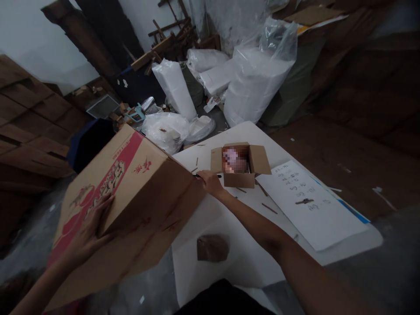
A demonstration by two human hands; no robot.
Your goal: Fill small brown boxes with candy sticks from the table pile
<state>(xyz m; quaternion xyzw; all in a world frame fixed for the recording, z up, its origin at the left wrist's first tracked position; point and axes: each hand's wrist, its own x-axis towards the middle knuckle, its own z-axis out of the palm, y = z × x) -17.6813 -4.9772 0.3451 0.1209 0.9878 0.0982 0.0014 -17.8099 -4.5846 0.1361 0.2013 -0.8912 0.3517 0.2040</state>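
A large cardboard box (pixel 147 210) with a red band and printed characters stands tilted at the left, overlapping the white table. My left hand (pixel 95 225) rests on its printed face, fingers stretched out. By the box's right corner, my right hand (pixel 210 181) is closed around a thin black tool (pixel 219 176). One end of the tool touches or nearly touches the box edge; whether it is a cutter or a pen is unclear. Just beyond this hand sits a small open carton (pixel 239 180) with its flaps spread, its contents blurred out.
The white table (pixel 243 223) bears a sheet with handwriting (pixel 295 205), thin brown strips (pixel 269 208) and a brown piece (pixel 213 248). Plastic-wrapped white bundles (pixel 259 78) and wooden scraps (pixel 164 43) lie behind. Stacked cartons (pixel 29 127) line the left.
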